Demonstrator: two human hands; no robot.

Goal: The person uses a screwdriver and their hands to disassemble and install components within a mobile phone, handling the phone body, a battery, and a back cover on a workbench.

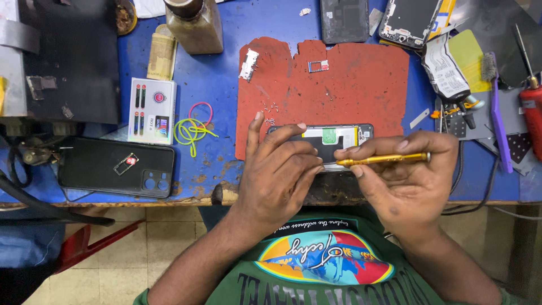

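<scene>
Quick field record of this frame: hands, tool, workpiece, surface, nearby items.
left hand: steadies opened phone, fingers over its left part
right hand: holds gold screwdriver, tip at phone's lower edge
surface: red mat on blue bench
loose parts: small screws, SIM tray on mat
nearby: black phone back cover, rubber bands, purple brush

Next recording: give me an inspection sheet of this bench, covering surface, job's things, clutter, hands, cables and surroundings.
Surface: worn blue bench with a torn red mat.
Job's things: opened phone at the mat's front edge; gold screwdriver lying across it.
Clutter: black phone, white box, rubber bands, tiny screws, purple brush.
Hands: left hand steadies the phone; right hand grips the screwdriver.
Cables: black cables at the right edge.
Surroundings: tiled floor, red stool part.
</scene>
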